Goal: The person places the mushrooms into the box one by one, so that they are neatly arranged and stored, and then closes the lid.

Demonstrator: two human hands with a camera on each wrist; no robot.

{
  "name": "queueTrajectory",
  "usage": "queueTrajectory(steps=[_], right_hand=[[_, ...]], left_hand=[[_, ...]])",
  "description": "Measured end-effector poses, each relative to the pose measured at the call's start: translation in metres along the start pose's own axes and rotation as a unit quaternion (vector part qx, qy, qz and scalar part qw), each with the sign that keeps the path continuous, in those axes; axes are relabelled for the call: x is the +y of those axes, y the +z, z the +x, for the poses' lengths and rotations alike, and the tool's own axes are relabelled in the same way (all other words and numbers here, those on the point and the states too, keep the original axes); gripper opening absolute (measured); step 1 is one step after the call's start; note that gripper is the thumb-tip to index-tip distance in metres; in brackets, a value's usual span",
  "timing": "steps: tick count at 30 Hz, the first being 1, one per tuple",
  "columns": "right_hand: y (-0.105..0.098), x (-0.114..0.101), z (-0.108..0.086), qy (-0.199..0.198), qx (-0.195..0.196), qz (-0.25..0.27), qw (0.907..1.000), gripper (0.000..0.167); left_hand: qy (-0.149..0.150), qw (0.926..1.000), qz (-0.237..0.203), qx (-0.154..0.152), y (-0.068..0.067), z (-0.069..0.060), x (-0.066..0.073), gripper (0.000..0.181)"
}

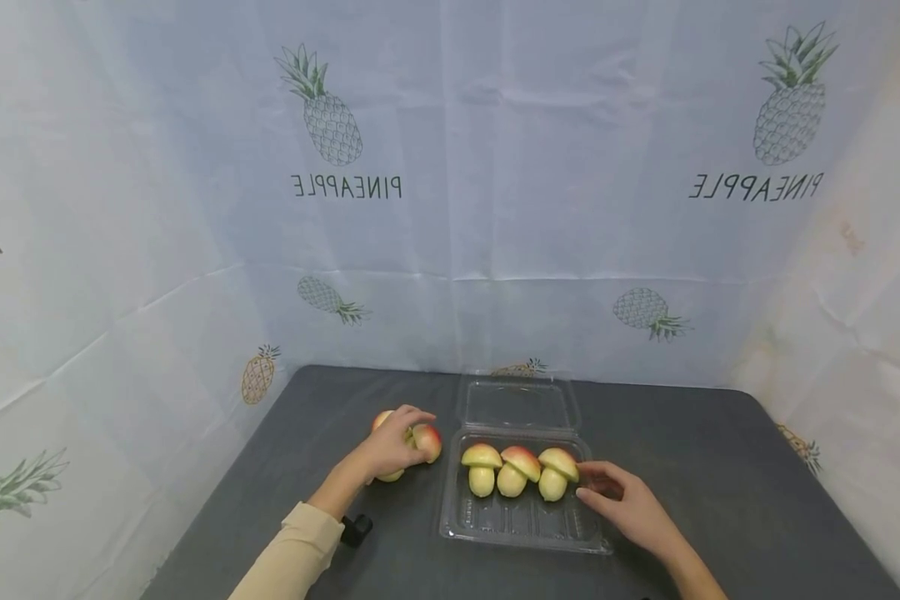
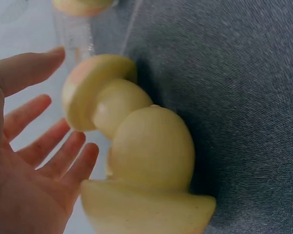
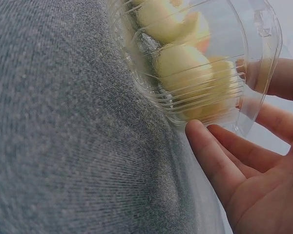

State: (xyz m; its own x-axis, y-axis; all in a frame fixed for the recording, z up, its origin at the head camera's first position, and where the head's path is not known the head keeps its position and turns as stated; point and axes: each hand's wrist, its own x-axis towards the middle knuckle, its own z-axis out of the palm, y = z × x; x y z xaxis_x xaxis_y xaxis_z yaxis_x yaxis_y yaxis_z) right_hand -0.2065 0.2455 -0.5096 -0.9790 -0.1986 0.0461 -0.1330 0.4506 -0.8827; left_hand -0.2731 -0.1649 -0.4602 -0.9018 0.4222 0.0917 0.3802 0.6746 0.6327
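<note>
Two mushroom-shaped pieces with red-yellow caps lie on the dark table left of a clear container [image 1: 525,537]. My left hand [image 1: 393,446] is over them; in the left wrist view its spread fingers and thumb are beside the farther piece's cap [image 2: 80,92], with the nearer piece [image 2: 154,151] below. Three similar pieces, one of them [image 1: 520,471] in the middle, stand in a row inside the container. My right hand [image 1: 630,508] is at the container's right side, fingers extended. In the right wrist view a fingertip [image 3: 195,129] meets the clear wall; other fingertips show through the plastic.
The container's clear lid [image 1: 521,404] lies open behind it. A small black object [image 1: 356,531] is by my left wrist. A pineapple-print curtain [image 1: 525,208] surrounds the back and sides of the table [image 1: 682,450].
</note>
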Motion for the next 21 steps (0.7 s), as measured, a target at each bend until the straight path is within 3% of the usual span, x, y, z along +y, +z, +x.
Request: queueTrajectory(steps=[6, 15, 21], right_hand=[[0.001, -0.001, -0.001, 0.000, 0.001, -0.003, 1.0000, 0.043], [0.002, -0.002, -0.001, 0.004, 0.010, -0.002, 0.9999, 0.043], [0.002, -0.004, -0.001, 0.002, 0.009, 0.009, 0.9999, 0.044]], left_hand=[[-0.012, 0.9998, 0.006, -0.014, 0.005, 0.002, -0.004, 0.056], [0.014, 0.9993, 0.034, -0.004, 0.008, 0.009, -0.008, 0.053], [0.012, 0.9981, 0.061, -0.001, 0.013, 0.016, -0.009, 0.052]])
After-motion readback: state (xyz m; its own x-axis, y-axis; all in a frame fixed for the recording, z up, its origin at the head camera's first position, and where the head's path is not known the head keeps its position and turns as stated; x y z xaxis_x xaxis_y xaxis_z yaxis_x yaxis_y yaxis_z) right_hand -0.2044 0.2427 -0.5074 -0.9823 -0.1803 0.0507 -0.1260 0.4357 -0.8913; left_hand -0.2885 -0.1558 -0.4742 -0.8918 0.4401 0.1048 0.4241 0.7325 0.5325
